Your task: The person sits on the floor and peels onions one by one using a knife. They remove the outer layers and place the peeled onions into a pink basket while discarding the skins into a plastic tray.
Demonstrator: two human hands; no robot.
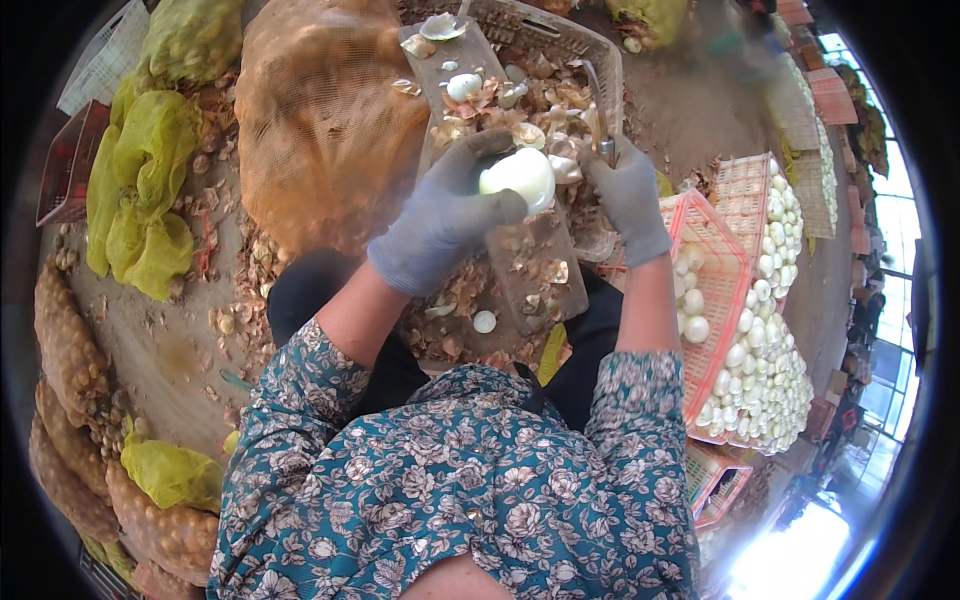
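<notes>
My gloved left hand [450, 206] grips a peeled white onion [521, 180] between thumb and fingers, above a wooden board [536, 262]. Just to the right, my gloved right hand [626, 199] is closed around the handle of a small curved knife [598, 105], its hooked blade pointing away from me. The blade is apart from the onion. Under both hands, a plastic crate [611, 64] holds onion skins and scraps, and the board lies across it. A cut piece of onion [463, 87] rests among skins at the board's far end.
A large orange mesh sack of onions [330, 112] stands close on the left. At right, a pink plastic crate [720, 285] holds peeled onions, beside a heap of peeled onions [757, 375]. Yellow mesh bags [146, 187] and full onion sacks [71, 345] lie further left. Skins litter the floor.
</notes>
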